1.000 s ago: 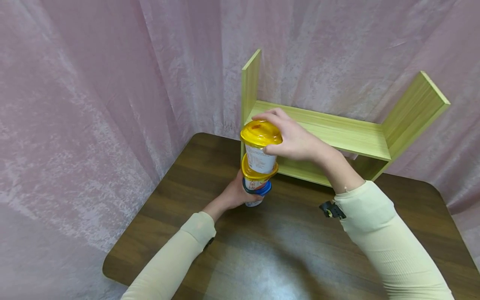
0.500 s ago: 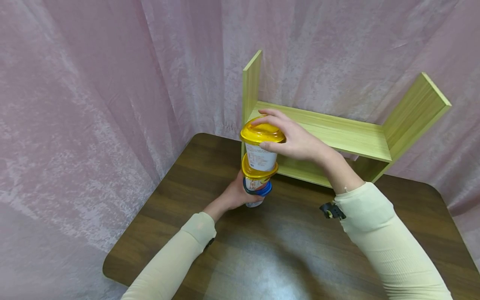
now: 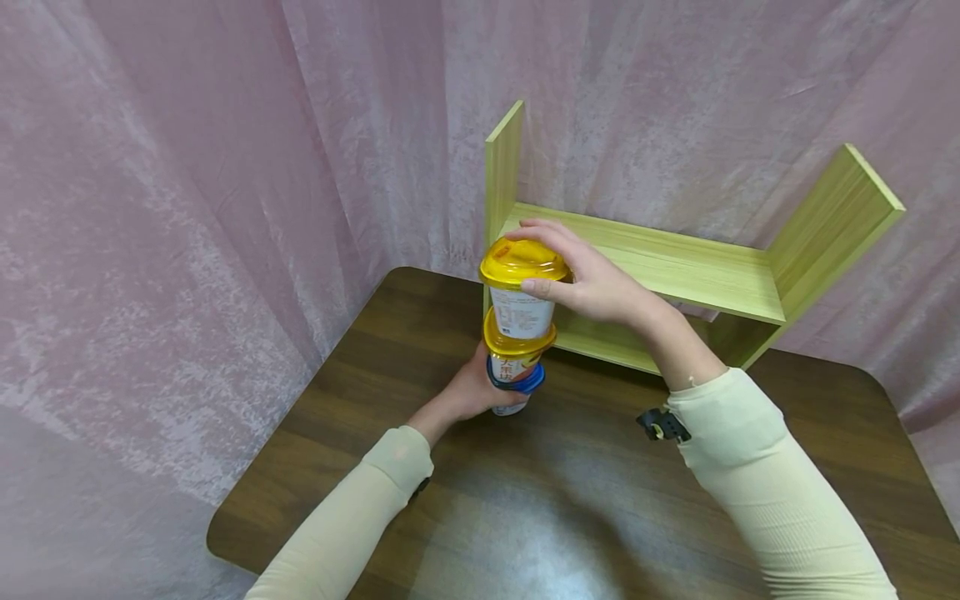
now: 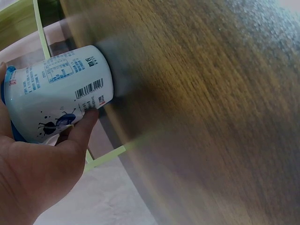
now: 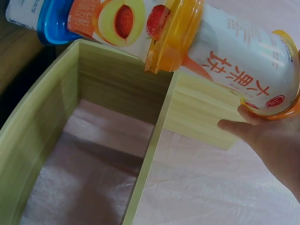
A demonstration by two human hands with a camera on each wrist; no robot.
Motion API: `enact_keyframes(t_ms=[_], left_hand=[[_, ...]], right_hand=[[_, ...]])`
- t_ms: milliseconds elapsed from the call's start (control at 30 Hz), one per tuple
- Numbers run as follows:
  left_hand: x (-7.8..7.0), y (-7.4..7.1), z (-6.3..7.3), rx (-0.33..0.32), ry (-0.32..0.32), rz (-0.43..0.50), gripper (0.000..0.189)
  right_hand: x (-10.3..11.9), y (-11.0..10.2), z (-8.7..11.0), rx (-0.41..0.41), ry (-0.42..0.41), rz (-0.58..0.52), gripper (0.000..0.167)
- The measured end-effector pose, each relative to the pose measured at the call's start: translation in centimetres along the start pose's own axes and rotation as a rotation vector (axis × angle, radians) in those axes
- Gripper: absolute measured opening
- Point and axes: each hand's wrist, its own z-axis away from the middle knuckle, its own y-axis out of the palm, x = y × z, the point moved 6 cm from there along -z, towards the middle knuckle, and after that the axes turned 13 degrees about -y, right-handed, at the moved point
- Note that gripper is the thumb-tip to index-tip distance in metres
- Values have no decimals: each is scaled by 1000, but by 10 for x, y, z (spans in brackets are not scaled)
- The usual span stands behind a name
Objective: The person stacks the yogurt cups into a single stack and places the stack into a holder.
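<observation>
Three yogurt cups stand in one upright stack on the table. Lowest is a blue-lidded cup [image 4: 61, 93], white with blue fruit prints and a barcode. My left hand [image 3: 468, 387] grips it from the left, fingers partly hidden behind it. Above it sits a yellow-lidded middle cup [image 5: 119, 21] with peaches printed on its side. The top cup [image 3: 521, 312], also yellow-lidded, rests over the middle cup's domed lid. My right hand [image 3: 592, 275] holds this top cup around its lid, thumb on the near side and fingers over the far side.
Right behind the stack stands a pale wooden shelf [image 3: 675, 262] with two upright side panels and a lower compartment. The dark wooden table [image 3: 360, 358] has rounded corners. Pink curtains [image 3: 225, 167] hang around the table's back and left.
The top cup has turned and shifted slightly on the stack, and my right fingers have moved a little around its lid. My left hand has kept its place on the lowest cup.
</observation>
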Motion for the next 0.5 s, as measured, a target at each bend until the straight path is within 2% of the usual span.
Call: enact_keyframes(t_ms=[133, 333, 500], left_hand=[[1, 0, -1, -9, 0, -5, 105], [2, 1, -1, -20, 4, -11, 107], [2, 1, -1, -20, 9, -8, 107]], right_hand=[[0, 1, -1, -19, 17, -8, 61], [-2, 3, 1, -32, 20, -27, 50], [-4, 4, 2, -37, 24, -60, 49]])
